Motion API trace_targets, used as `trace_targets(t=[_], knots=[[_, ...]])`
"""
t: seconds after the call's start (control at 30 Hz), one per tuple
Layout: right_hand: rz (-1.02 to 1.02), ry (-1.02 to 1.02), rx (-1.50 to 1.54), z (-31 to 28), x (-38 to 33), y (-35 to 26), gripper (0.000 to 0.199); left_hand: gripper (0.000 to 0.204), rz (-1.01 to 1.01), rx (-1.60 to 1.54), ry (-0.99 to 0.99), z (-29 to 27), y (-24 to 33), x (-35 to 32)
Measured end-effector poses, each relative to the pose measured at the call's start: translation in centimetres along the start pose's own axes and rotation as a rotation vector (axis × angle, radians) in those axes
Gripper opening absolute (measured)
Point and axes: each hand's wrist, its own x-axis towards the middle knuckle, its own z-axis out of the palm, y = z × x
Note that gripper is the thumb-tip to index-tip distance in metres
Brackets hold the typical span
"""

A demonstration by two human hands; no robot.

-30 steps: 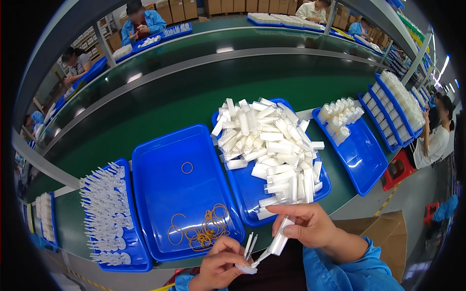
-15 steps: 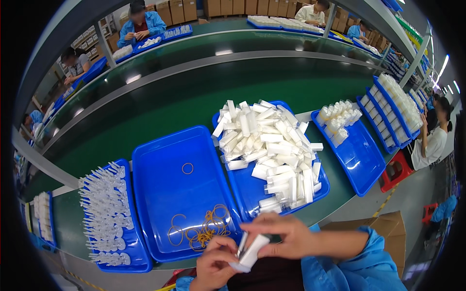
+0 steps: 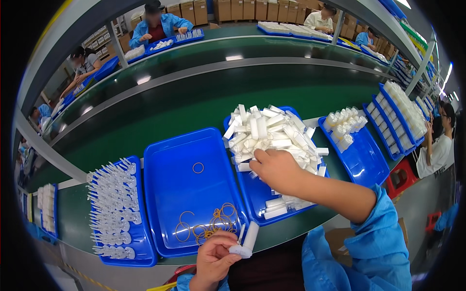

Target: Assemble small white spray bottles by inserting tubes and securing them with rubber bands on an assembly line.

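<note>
My left hand (image 3: 217, 257), at the lower middle, pinches a white plastic part (image 3: 241, 250) by its round base. From this base rise a thin stem and a wider white sleeve. My right hand (image 3: 276, 169) reaches over the blue tray (image 3: 251, 194) heaped with white rectangular sleeves (image 3: 279, 131), some with clear film at their ends. Its fingers are curled together at the near left side of the heap; whatever lies between the fingertips is hidden. Left of that stands a larger blue tray (image 3: 187, 150) with tan rubber bands (image 3: 213, 228), close to my left hand.
At far left a blue tray (image 3: 145, 242) bears rows of white stemmed parts (image 3: 114, 208). To the right a blue tray (image 3: 361, 165) holds grouped white pieces (image 3: 344, 126), beside stacked full trays (image 3: 395, 116). A green conveyor (image 3: 194, 106) runs behind; people work across it.
My right hand has left the white part and moved up to the heap of sleeves. My left hand still holds the part, now with its sleeve upright beside the stem. The view has shifted slightly.
</note>
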Motion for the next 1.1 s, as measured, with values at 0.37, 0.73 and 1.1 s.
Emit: trace_targets(t=[0.37, 0.73, 1.1], knots=[[0.670, -0.091, 2.090, -2.3, -5.4, -5.4, 0.041, 0.013, 0.180, 0.499, -0.148, 1.1, 0.1, 0.6], [0.599, -0.090, 1.696, -2.6, -7.5, -4.4, 0.045, 0.010, 0.157, 0.515, -0.261, 1.8, 0.3, 1.5], [0.601, -0.010, 1.651, -4.0, -10.2, -5.9, 0.049, 0.015, 0.310, 0.611, -0.448, 2.4, 1.0, 1.5]])
